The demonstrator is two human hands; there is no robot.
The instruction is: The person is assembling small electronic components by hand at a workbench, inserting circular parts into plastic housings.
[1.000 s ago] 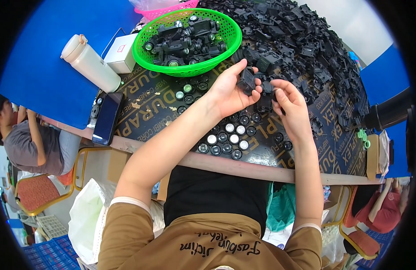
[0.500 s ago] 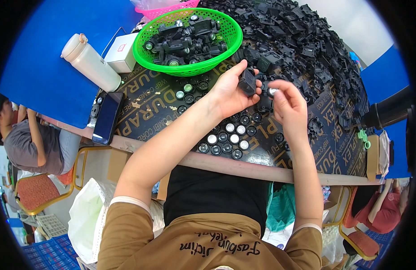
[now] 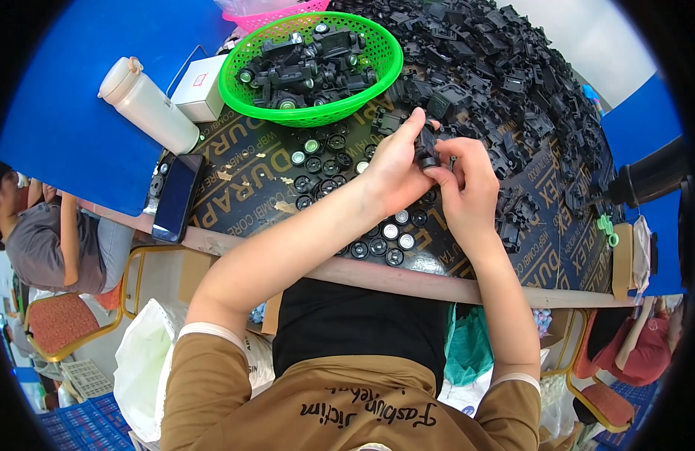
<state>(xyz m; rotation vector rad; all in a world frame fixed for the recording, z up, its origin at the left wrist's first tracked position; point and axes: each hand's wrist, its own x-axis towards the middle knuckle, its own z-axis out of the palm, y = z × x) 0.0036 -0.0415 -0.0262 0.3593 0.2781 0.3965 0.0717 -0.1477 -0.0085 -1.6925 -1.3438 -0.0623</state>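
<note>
My left hand (image 3: pixel 392 173) is wrapped round a black plastic toy car chassis (image 3: pixel 425 135), held above the table near the middle. The thumb and fingers of my right hand (image 3: pixel 469 184) pinch a small black toy wheel (image 3: pixel 430 161) against the chassis's near end. How far the wheel sits on the chassis is hidden by my fingers. Below my hands lie several loose wheels (image 3: pixel 390 231), some with silver-white hubs. More wheels (image 3: pixel 311 164), a few with greenish hubs, are left of my left wrist.
A green basket (image 3: pixel 396 66) of wheeled chassis stands at the back. Behind and right spreads a large pile of black chassis parts (image 3: pixel 505 83). To the left are a white flask (image 3: pixel 148 105), a white box (image 3: pixel 201 90) and a phone (image 3: pixel 178 199). A black cylinder (image 3: pixel 648 177) juts in at right.
My right hand has moved left and brought the wheel against the chassis. My left hand has turned the chassis and shifted slightly right and down.
</note>
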